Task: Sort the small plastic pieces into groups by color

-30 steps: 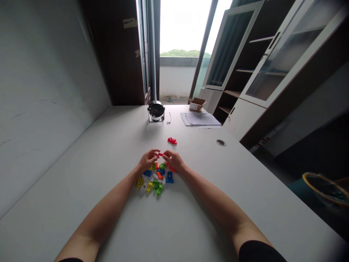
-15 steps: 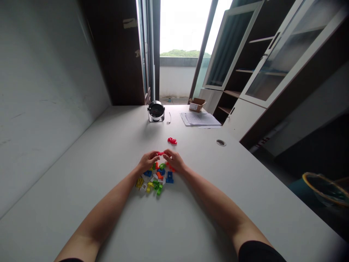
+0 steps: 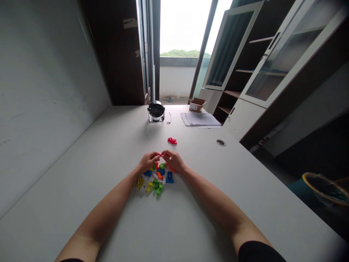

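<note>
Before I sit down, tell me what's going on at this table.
A person's left hand and right hand have a small red piece between their fingertips, at the far edge of a loose pile of colored pieces. Just beyond the hands, a red cluster lies apart on the white table. Farther back are papers and an open cardboard box.

Looks like an office, this one: a broad white desk (image 3: 261,182) with a round cable hole (image 3: 220,143) cut in its top, and papers (image 3: 203,119) lying towards the far end! Over on the right, there's a tall cupboard (image 3: 245,115) with glass doors and a lock (image 3: 264,56), open shelves (image 3: 232,93) showing between.
</note>
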A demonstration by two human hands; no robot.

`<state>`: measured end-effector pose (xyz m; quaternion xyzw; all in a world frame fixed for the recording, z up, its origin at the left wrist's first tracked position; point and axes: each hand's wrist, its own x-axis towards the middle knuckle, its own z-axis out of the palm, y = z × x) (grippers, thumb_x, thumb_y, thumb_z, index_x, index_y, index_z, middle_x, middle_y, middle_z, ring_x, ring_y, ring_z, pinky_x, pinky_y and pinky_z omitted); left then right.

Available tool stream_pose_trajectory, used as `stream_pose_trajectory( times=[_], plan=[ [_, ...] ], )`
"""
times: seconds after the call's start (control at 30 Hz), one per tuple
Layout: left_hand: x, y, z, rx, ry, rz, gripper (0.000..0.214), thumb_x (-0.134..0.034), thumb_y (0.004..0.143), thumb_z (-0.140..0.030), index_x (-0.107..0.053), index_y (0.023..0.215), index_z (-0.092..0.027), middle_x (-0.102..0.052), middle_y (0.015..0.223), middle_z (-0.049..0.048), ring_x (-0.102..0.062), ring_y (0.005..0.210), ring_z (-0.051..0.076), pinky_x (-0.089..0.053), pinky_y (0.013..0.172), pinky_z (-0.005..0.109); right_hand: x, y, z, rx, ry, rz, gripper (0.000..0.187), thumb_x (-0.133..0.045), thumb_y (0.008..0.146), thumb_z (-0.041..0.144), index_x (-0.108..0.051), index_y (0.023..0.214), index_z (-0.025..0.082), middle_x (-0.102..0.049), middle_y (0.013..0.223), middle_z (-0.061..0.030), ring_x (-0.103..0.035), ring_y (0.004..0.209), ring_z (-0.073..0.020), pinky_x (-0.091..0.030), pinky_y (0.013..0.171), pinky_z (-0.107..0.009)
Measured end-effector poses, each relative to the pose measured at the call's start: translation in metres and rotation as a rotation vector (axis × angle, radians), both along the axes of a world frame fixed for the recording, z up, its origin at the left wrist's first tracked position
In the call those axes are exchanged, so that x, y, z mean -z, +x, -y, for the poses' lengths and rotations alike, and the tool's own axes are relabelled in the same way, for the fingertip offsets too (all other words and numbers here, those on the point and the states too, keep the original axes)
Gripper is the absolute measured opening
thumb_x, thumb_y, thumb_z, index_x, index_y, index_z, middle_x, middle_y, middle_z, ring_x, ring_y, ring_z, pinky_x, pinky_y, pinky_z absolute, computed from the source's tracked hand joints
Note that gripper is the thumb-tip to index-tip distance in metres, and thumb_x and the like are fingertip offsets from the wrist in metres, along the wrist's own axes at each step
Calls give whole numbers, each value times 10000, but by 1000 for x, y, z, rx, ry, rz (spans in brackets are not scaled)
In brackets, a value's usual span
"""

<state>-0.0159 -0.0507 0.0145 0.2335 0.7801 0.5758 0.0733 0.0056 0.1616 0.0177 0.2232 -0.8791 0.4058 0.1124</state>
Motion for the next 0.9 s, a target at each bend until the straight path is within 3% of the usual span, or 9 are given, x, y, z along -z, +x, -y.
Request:
stream_pose_trajectory(
  times=[0.3,0.53,0.73,0.9],
  plan=[
    [1,1,0,-14,-10,-46,364,-621,845,-492,-705,999,-173,-695,831,40,-607,720,134,-482,641,216,4,-2,0,28,36,26,255,-528,966,419,-658,940,201,-653,779,-9,-526,647,-101,-402,637,-198],
    [1,-1,1,-22,17,10,350,-583,869,-495,-707,959,-181,-708,846,51,-634,755,151,-513,678,230,0,1,1,15,-28,34,281,-560,938,386,-612,1165,229,-682,854,-7,-582,702,-115,-442,683,-222],
    [7,-4,0,-36,24,18,352,-568,878,-494,-694,954,-174,-703,845,55,-645,768,149,-526,693,235,3,1,1,6,-19,15,207,-543,941,348,-642,1060,210,-674,835,-9,-559,679,-102,-429,666,-209],
    [12,-5,-1,-60,64,23,402,-635,837,-493,-656,1081,-175,-683,839,34,-619,738,128,-518,679,224,3,0,1,-5,-32,33,201,-550,940,361,-635,1037,207,-672,829,-9,-558,684,-107,-423,661,-211]
  ],
)
